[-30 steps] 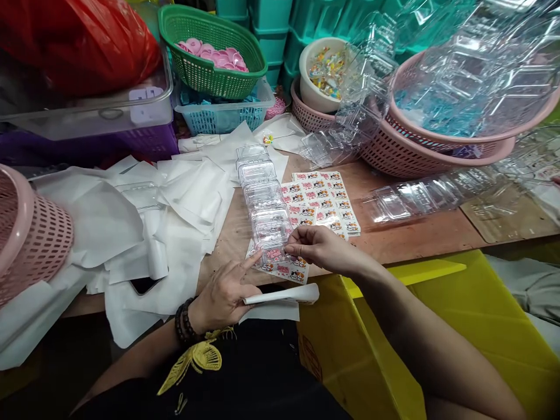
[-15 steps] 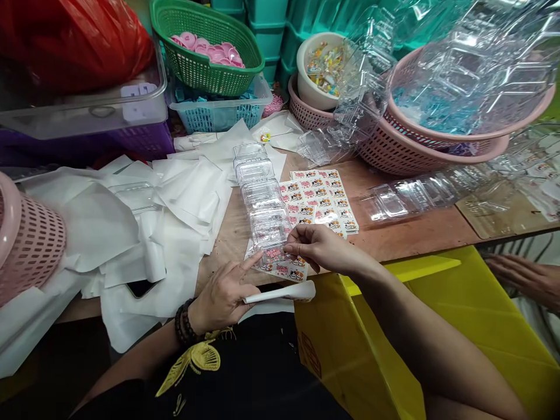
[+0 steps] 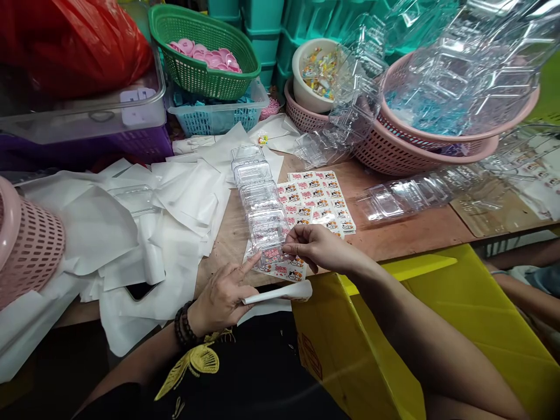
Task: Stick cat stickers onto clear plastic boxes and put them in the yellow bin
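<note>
My left hand (image 3: 225, 293) grips a curled sticker sheet (image 3: 280, 291), white backing up, between thumb and fingers. Its index finger stretches out to the near left corner of the closest clear plastic box (image 3: 270, 255). At that box's right edge, the thumb and index finger of my right hand (image 3: 315, 248) are pinched together; whatever lies between them is too small to make out. Several more clear plastic boxes (image 3: 259, 189) run away from me in an overlapping row. Printed sticker sheets (image 3: 321, 198) with cats and red lettering lie beside and partly under the row.
White paper sheets (image 3: 188, 204) are heaped at left over a phone (image 3: 140, 290). Pink baskets (image 3: 437, 154) with clear plastic packaging stand back right, and a green basket (image 3: 205, 81) of pink pieces back left. A yellow box (image 3: 350, 332) sits below the table edge. Another person's arm (image 3: 525, 297) shows at right.
My hands keep almost the same pose at the nearest box. The view has shifted slightly. At the far right, the other person's hands have moved and forearms now show there.
</note>
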`<state>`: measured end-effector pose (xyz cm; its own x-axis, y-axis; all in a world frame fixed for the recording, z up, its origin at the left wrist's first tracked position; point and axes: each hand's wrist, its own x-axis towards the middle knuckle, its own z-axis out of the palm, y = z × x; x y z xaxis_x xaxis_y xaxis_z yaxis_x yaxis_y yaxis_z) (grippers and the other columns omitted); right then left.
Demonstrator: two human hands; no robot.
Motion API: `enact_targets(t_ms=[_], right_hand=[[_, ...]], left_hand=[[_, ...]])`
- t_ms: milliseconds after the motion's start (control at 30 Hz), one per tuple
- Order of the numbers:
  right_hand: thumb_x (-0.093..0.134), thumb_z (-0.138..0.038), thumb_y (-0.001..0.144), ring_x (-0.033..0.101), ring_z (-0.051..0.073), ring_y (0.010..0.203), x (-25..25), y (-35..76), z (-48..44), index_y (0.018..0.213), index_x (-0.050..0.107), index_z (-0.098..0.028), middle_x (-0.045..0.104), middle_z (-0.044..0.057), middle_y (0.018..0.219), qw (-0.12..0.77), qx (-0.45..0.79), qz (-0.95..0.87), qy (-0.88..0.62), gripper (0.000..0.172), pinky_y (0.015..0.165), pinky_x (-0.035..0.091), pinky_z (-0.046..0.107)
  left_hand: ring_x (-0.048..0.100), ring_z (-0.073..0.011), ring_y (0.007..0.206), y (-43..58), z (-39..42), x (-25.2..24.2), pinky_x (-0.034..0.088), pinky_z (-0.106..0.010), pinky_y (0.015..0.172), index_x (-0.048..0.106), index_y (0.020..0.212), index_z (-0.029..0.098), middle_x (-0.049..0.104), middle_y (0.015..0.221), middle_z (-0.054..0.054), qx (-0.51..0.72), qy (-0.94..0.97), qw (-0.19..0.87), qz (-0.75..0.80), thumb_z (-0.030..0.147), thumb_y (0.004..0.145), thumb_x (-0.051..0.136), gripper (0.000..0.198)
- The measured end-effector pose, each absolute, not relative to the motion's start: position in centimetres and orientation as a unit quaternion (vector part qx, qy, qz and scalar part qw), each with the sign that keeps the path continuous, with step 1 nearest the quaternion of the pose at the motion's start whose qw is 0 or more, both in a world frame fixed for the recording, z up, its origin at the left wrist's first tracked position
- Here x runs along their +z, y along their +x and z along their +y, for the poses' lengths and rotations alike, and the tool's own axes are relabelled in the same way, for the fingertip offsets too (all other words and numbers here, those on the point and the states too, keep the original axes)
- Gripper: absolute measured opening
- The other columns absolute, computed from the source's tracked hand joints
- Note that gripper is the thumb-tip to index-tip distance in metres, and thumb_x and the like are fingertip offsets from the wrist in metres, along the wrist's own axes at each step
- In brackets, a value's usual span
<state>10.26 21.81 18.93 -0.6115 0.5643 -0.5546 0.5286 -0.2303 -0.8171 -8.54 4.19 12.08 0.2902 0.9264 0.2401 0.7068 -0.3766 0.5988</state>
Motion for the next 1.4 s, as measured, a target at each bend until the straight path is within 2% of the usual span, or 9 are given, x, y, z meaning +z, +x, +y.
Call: enact_targets(t_ms=[367, 567, 700, 867, 967, 1067, 1200, 1300, 1400], right_hand=[[0.069, -0.027, 0.079, 0.04, 0.007, 0.037, 19.5, 9.8, 21.4, 0.067, 0.052, -0.02, 0.046, -0.007, 0.05, -0.023, 0.585, -0.662, -0.469, 0.022, 0.033, 0.038, 0.02], [0.065, -0.018, 0.083, 0.057, 0.014, 0.059, 20.1, 9.1, 20.0, 0.067, 0.052, -0.02, 0.061, 0.0, 0.063, -0.039, 0.338, -0.81, -0.477, 0.021, 0.052, 0.038, 0.024], [0.067, -0.032, 0.087, 0.061, 0.02, 0.062, 20.5, 10.9, 18.9, 0.099, 0.059, -0.019, 0.065, 0.002, 0.066, -0.001, 0.2, -0.842, -0.501, 0.019, 0.056, 0.039, 0.028], [0.075, -0.053, 0.078, 0.066, 0.023, 0.088, 20.9, 14.4, 17.2, 0.112, 0.061, -0.021, 0.07, 0.009, 0.101, 0.125, 0.347, -0.856, -0.362, 0.049, 0.073, 0.051, 0.032], [0.072, -0.043, 0.083, 0.065, 0.02, 0.084, 20.3, 15.4, 16.2, 0.1, 0.065, -0.021, 0.07, 0.006, 0.095, 0.136, 0.429, -0.826, -0.338, 0.029, 0.071, 0.051, 0.03], [0.066, -0.029, 0.088, 0.06, 0.015, 0.067, 19.7, 15.2, 15.3, 0.088, 0.064, -0.02, 0.067, 0.002, 0.077, 0.163, 0.46, -0.787, -0.378, 0.009, 0.06, 0.046, 0.025], [0.063, -0.025, 0.09, 0.061, 0.014, 0.067, 20.0, 14.4, 14.3, 0.089, 0.063, -0.02, 0.069, 0.001, 0.077, 0.147, 0.476, -0.795, -0.345, 0.005, 0.06, 0.045, 0.024], [0.056, -0.025, 0.094, 0.061, 0.013, 0.066, 20.4, 14.2, 14.0, 0.085, 0.062, -0.02, 0.068, 0.001, 0.074, 0.135, 0.484, -0.802, -0.324, 0.012, 0.06, 0.045, 0.023], [0.058, -0.028, 0.094, 0.06, 0.013, 0.064, 20.1, 14.4, 14.1, 0.084, 0.063, -0.02, 0.067, 0.001, 0.072, 0.138, 0.486, -0.801, -0.322, 0.013, 0.058, 0.045, 0.023]], left_hand=[[0.054, -0.0265, 0.102, -7.8, 4.4, 12.7, 0.047, -0.042, 0.087, 0.077, 0.086, 0.025, 0.038, 0.159, -0.002, 0.29, 0.767, 0.175, 0.545, 0.019, 0.083, 0.066, 0.013], [0.052, -0.0241, 0.091, -7.0, 5.3, 13.6, 0.048, -0.041, 0.079, 0.078, 0.087, 0.024, 0.045, 0.155, 0.0, 0.243, 0.783, 0.169, 0.547, 0.018, 0.084, 0.065, 0.014], [0.053, -0.0237, 0.092, -7.4, 5.7, 14.0, 0.049, -0.042, 0.083, 0.078, 0.101, 0.028, 0.048, 0.153, 0.0, 0.263, 0.78, 0.194, 0.533, 0.023, 0.089, 0.063, 0.02], [0.059, -0.0212, 0.1, -8.4, 5.8, 14.5, 0.05, -0.037, 0.089, 0.075, 0.112, 0.029, 0.061, 0.14, -0.004, 0.349, 0.733, 0.254, 0.525, 0.025, 0.094, 0.059, 0.024], [0.064, -0.0192, 0.097, -9.1, 5.6, 15.0, 0.052, -0.034, 0.087, 0.07, 0.117, 0.025, 0.069, 0.125, -0.007, 0.379, 0.694, 0.281, 0.544, 0.026, 0.096, 0.057, 0.025], [0.06, -0.0243, 0.118, -9.5, 5.3, 16.3, 0.049, -0.039, 0.098, 0.065, 0.12, 0.02, 0.063, 0.134, -0.011, 0.39, 0.675, 0.217, 0.588, 0.034, 0.093, 0.061, 0.03], [0.055, -0.0328, 0.126, -9.0, 5.4, 18.7, 0.043, -0.047, 0.103, 0.057, 0.131, 0.015, 0.058, 0.138, -0.017, 0.353, 0.71, 0.08, 0.604, 0.054, 0.076, 0.077, 0.071], [0.069, -0.0225, 0.089, -8.4, 6.0, 19.6, 0.046, -0.038, 0.087, 0.071, 0.108, 0.022, 0.076, 0.096, -0.004, 0.281, 0.753, 0.161, 0.572, 0.046, 0.081, 0.076, 0.037], [0.066, -0.0145, 0.069, -8.4, 6.7, 19.3, 0.044, -0.027, 0.071, 0.075, 0.088, 0.022, 0.074, 0.074, 0.002, 0.252, 0.73, 0.281, 0.569, 0.035, 0.085, 0.074, 0.013]])
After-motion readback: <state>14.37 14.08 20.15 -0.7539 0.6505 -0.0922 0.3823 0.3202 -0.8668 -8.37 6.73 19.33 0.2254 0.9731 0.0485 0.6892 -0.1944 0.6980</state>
